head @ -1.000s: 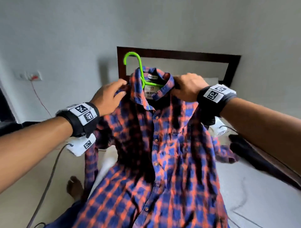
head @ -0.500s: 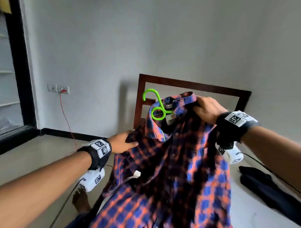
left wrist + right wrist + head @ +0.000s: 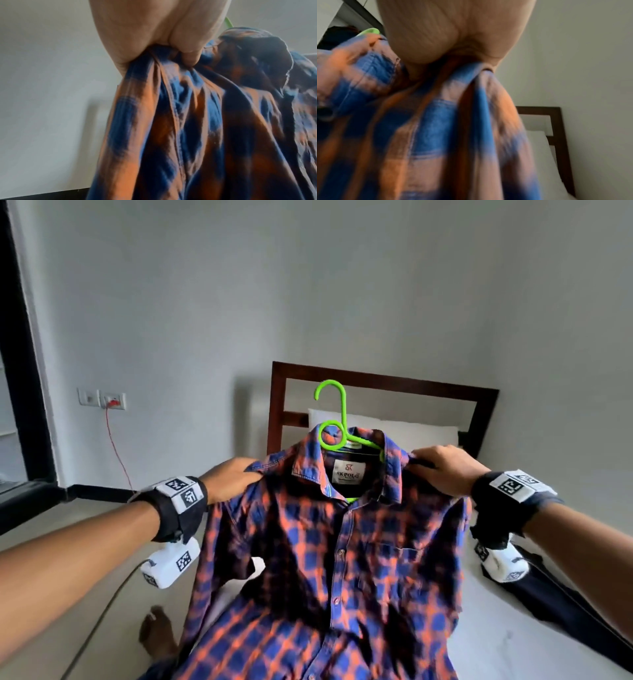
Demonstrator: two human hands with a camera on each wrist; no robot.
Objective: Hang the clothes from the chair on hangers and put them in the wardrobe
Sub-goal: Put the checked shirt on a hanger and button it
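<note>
A blue and orange plaid shirt (image 3: 342, 559) hangs in front of me on a bright green hanger (image 3: 337, 419), whose hook stands up above the collar. My left hand (image 3: 233, 479) grips the shirt's left shoulder, and the left wrist view shows the fingers bunching the plaid cloth (image 3: 180, 115). My right hand (image 3: 442, 470) grips the right shoulder; the right wrist view, blurred, shows the cloth (image 3: 445, 128) pinched under the palm. The shirt's lower part runs out of the head view at the bottom. No wardrobe or chair is in view.
Behind the shirt stands a bed with a dark wooden headboard (image 3: 376, 378), a white pillow (image 3: 421, 433) and a white sheet. A dark garment (image 3: 561, 604) lies on the bed at right. A wall socket with a red cable (image 3: 114, 402) and a black frame (image 3: 24, 354) are at left.
The shirt, tilted half a second ago with its left shoulder low, now hangs level. My left hand rose to grip the left shoulder; the hanger's hook turned upright.
</note>
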